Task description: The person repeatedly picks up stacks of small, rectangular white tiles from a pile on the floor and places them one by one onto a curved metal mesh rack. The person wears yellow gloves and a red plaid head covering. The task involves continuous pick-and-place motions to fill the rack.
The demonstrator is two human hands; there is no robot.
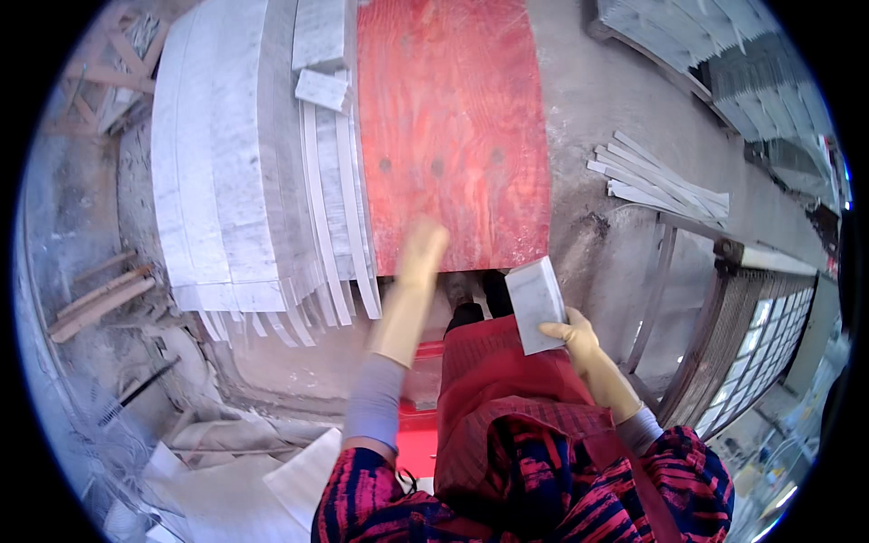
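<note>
My right hand, in a cream rubber glove, grips a small pale grey slab by its lower right corner. The slab, which looks like a stone tile, is tilted in front of my dark red apron. Over the near edge of a red-painted wooden board is my left hand, gloved the same way. Motion smears its fingers, and I see nothing in it. Left of the board, a small whitish block lies on a stack of long pale strips.
Large white-grey slabs are stacked at the left. Thin strips lie in a loose pile on the floor to the right. More stacked slabs stand at the far right. Wood pieces and white sheets lie at the lower left.
</note>
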